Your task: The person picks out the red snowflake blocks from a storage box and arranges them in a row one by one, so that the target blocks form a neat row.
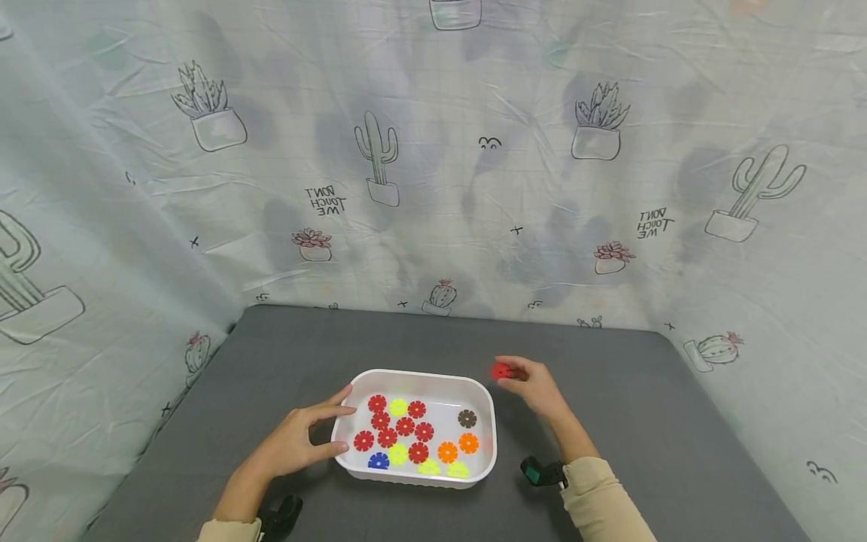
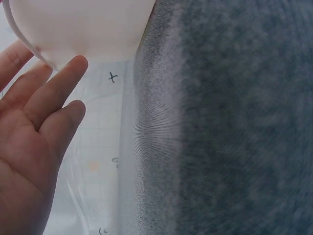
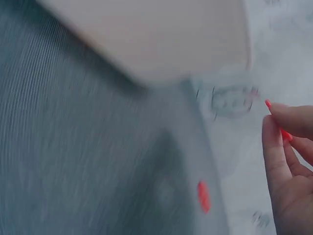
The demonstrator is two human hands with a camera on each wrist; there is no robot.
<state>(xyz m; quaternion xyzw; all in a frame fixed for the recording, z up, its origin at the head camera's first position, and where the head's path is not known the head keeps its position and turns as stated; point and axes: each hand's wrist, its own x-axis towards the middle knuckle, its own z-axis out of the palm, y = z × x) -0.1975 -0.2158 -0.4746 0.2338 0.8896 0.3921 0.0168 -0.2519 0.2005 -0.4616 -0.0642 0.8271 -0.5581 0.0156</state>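
A white plastic tray (image 1: 482, 391) holds notched, flower-shaped interlocking discs, many of them red (image 1: 405, 426). My left hand (image 1: 298, 439) rests at its left end, fingers spread and fairly straight, thumb and fingertips over the rim. In the left wrist view, two fingertips (image 2: 78, 63) lie outside the pale tray wall (image 2: 93, 29). To the right of the tray, my right hand (image 1: 535, 384) pinches a red interlocking disc (image 1: 500, 371) between thumb and fingers. The right wrist view shows that disc (image 3: 286, 134) edge-on, with another red piece (image 3: 203, 197) lower on the grey surface.
Yellow (image 1: 398, 454), orange (image 1: 447, 452), blue (image 1: 378, 461) and brown (image 1: 467, 418) discs also lie in the tray. A grey table (image 1: 420, 339) surrounds it, backed by a hanging white cloth (image 1: 433, 165) printed with cacti.
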